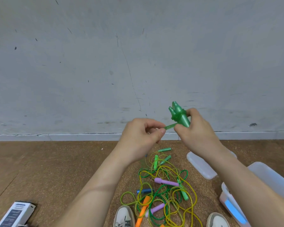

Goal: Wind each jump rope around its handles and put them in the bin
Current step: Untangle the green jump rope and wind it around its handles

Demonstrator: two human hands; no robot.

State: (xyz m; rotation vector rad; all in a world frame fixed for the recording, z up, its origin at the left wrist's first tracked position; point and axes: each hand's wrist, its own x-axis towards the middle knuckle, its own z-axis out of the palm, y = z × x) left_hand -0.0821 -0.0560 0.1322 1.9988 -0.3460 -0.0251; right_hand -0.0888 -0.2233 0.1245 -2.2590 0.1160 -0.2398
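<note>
Green translucent plastic handles (180, 116), two of them pressed side by side, stand tips-up in front of the grey scuffed wall (105, 63), with green rope wound in a tight band around their middle. The person's right hand (198, 133) grips the lower part of this pair, fingers curled round it. Just beside it, the left hand (143, 133) pinches a short green stretch of rope (170, 126) between thumb and forefinger; that stretch runs straight to the wound band.

Below the hands, on the brown cork floor (56, 169), lies a loose tangled pile of green and yellow ropes (162, 190). Among the loops I can see lilac handles (166, 181), an orange handle (143, 208), a blue handle (144, 191) and a few more pale green handles (164, 149) at the far edge.

To the right of the pile stands a clear plastic bin (269, 176) with a light blue latch (234, 210), partly hidden by the right forearm. Its clear lid (202, 166) lies flat on the floor between bin and pile. Two white shoes (124, 216) point toward the ropes, and a white printed box (16, 213) sits at the lower left.
</note>
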